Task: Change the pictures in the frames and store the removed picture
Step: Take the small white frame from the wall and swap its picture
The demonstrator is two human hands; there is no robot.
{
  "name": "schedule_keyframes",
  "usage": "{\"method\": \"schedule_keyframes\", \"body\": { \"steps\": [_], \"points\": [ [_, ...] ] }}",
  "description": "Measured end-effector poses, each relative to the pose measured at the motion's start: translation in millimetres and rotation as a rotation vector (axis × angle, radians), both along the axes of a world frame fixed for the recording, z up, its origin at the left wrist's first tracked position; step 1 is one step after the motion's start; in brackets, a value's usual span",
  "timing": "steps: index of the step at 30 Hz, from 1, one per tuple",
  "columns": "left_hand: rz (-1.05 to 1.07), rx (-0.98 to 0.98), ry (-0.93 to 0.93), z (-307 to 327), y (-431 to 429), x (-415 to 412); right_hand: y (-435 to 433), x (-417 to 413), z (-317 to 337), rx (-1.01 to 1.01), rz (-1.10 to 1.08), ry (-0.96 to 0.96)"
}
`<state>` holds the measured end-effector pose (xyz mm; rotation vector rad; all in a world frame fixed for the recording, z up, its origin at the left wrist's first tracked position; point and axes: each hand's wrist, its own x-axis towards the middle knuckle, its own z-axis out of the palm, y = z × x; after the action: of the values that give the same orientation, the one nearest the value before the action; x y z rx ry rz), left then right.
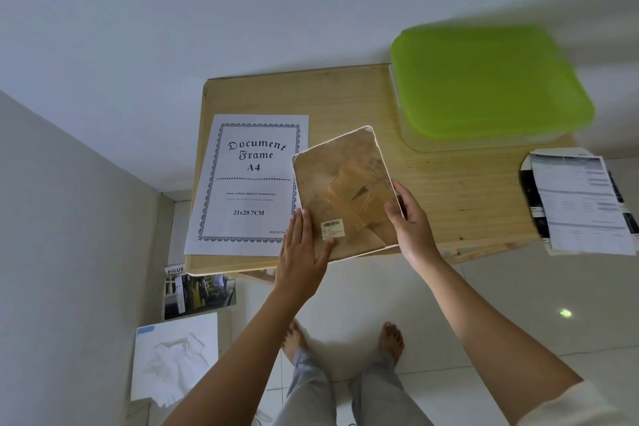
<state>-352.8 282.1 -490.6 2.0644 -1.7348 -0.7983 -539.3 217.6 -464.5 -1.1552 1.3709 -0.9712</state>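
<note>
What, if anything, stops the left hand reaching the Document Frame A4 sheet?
Likely nothing, so yes. The left hand lies flat on the picture frame, right beside the Document Frame A4 sheet. The frame overlaps only the sheet's right edge, and the rest lies bare.

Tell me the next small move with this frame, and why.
Probably lower the frame flat onto the table and start freeing its backing board. It is back-up, barcode sticker showing, over the table's near edge. The right hand grips its right edge while the left hand presses flat on the board, so the back looks not yet opened.
</note>
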Motion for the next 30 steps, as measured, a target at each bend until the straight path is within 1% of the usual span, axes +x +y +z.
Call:
{"method": "schedule_keyframes", "body": {
  "steps": [3, 6, 8, 11, 14, 16, 19, 26, 28, 30],
  "points": [
    [0.048, 0.001, 0.089, 11.8, -6.5, -3.7, -3.1, 3.1, 16.4, -0.058, 0.023, -0.045],
    [0.107, -0.07, 0.191, 36.6, -24.4, -9.6, -7.6, 7.3, 42.0, -0.171, 0.089, -0.027],
    [0.161, -0.133, 0.325, 64.7, -43.7, -13.6, -13.5, 9.1, 58.3, -0.324, 0.131, 0.083],
    [0.216, -0.207, 0.603, 122.3, -74.0, -21.7, -25.1, 11.1, 77.8, -0.585, 0.163, 0.288],
    [0.24, -0.322, 0.782, 170.0, -96.4, -25.2, -36.1, 12.8, 100.9, -0.775, 0.201, 0.384],
    [0.232, -0.377, 0.826, 187.1, -103.8, -23.6, -40.8, 14.5, 112.3, -0.885, 0.262, 0.466],
    [0.239, -0.442, 0.876, 203.3, -107.1, -23.3, -47.7, 19.5, 124.5, -0.934, 0.314, 0.545],
    [0.268, -0.507, 0.892, 211.4, -111.8, -19.9, -49.4, 32.9, 138.1, -1.0, 0.323, 0.583],
    [0.311, -0.524, 0.882, 206.6, -113.6, -16.6, -47.9, 38.2, 139.4, -1.007, 0.361, 0.574],
    [0.382, -0.533, 0.835, 199.7, -116.4, -9.9, -45.5, 44.3, 140.5, -1.002, 0.421, 0.581]
  ]
}}
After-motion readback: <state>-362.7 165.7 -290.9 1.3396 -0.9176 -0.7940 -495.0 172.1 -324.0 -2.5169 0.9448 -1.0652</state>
